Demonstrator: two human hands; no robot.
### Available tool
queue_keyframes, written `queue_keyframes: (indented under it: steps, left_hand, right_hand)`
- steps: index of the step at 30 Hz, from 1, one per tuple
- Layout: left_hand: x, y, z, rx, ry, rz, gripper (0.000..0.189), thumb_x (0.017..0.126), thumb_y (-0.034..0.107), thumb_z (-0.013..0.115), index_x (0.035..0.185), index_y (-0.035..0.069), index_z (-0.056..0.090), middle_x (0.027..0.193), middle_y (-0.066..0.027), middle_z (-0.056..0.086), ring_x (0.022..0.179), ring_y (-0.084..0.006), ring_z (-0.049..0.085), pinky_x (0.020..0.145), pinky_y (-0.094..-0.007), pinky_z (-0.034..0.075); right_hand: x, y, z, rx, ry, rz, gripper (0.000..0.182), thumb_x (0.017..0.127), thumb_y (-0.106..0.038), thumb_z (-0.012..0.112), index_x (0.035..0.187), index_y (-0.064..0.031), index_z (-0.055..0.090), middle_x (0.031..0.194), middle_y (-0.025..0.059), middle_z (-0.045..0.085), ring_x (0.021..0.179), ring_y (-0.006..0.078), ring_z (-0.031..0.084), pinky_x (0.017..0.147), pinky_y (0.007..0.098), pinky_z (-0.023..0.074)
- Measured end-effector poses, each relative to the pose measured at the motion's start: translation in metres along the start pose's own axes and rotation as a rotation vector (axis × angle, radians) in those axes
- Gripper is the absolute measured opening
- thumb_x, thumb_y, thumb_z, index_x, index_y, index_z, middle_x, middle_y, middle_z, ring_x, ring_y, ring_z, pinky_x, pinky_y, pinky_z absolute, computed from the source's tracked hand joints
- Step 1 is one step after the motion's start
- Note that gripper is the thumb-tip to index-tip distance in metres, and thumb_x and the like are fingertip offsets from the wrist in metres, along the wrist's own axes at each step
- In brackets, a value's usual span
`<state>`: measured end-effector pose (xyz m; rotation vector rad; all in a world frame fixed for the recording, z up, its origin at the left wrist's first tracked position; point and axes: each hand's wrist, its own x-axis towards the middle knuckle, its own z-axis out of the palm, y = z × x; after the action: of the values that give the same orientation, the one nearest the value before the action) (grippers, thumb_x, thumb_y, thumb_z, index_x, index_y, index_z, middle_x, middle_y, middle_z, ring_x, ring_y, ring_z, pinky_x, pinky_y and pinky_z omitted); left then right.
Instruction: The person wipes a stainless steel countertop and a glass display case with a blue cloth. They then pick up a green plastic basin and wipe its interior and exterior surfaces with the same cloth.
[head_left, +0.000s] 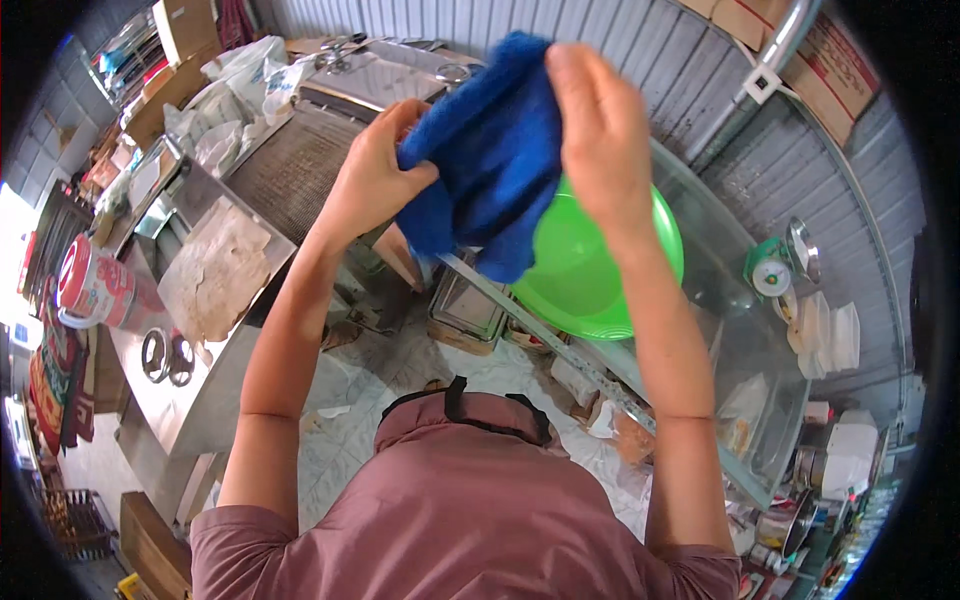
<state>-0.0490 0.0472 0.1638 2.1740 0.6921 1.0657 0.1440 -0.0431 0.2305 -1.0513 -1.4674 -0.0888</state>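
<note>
A blue cloth (499, 165) is stretched between my two hands, raised in front of me. My left hand (386, 161) grips its left edge between thumb and fingers. My right hand (600, 124) pinches the upper right corner. Behind and below the cloth, a bright green plastic basin (592, 277) stands on a glass-topped surface (697, 255); my right forearm passes in front of its right part.
To the left are a metal table (180, 409) with a red-and-white plastic tub (97, 285) and a stained board (217, 270). A mesh rack (292, 165) lies beyond. A green dial scale (770, 274) and plastic containers (825, 337) stand to the right.
</note>
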Motion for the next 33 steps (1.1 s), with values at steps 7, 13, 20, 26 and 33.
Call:
queue_keyframes:
  steps: [7,13,20,26,33]
  left_hand:
    - [0.039,0.007,0.040,-0.727,-0.278,-0.369,0.036,0.085,0.008,0.054,0.118,0.000,0.065,0.099,-0.0082,0.071,0.086,-0.0171,0.065,0.080,-0.0299,0.052]
    - [0.073,0.057,0.109,-0.976,-0.442,-0.640,0.037,0.093,0.029,0.064,0.118,0.002,0.064,0.104,-0.0093,0.071,0.089,-0.0188,0.069,0.083,-0.0333,0.057]
    - [0.108,0.056,0.171,-0.960,-0.523,-0.414,0.035,0.099,0.029,0.061,0.120,0.001,0.061,0.103,-0.0101,0.070,0.089,-0.0169,0.070,0.081,-0.0317,0.059]
    - [0.112,-0.023,0.187,-0.764,-0.253,-0.482,0.036,0.097,0.021,0.063,0.128,0.002,0.061,0.110,-0.0079,0.069,0.094,-0.0158,0.068,0.084,-0.0331,0.057]
    - [0.034,-0.113,0.168,-0.071,0.082,-0.444,0.053,0.095,0.026,0.066,0.140,0.003,0.052,0.133,-0.0156,0.054,0.112,-0.0208,0.059,0.097,-0.0364,0.048]
  right_hand:
    - [0.033,0.090,-0.091,0.131,-0.069,0.405,0.037,0.101,-0.030,0.057,0.080,-0.0008,0.061,0.060,-0.0031,0.045,0.061,0.0082,0.041,0.058,0.0295,0.0359]
    - [-0.075,0.113,-0.090,0.542,-0.098,0.617,0.053,0.103,-0.048,0.047,0.141,-0.0111,0.052,0.137,0.0110,0.055,0.120,0.0238,0.056,0.105,0.0401,0.0397]
    - [-0.132,0.111,-0.138,0.551,-0.186,0.945,0.052,0.101,-0.041,0.057,0.133,0.0004,0.057,0.122,0.0078,0.066,0.108,0.0152,0.062,0.097,0.0307,0.0463]
    - [-0.116,0.124,-0.185,-0.009,-0.292,0.749,0.044,0.101,-0.036,0.056,0.121,0.0023,0.064,0.108,0.0041,0.069,0.095,0.0130,0.063,0.091,0.0293,0.0464]
    - [-0.104,0.173,-0.199,-0.117,-0.286,0.822,0.034,0.098,-0.030,0.059,0.110,0.0010,0.067,0.093,0.0124,0.070,0.082,0.0187,0.064,0.075,0.0322,0.0492]
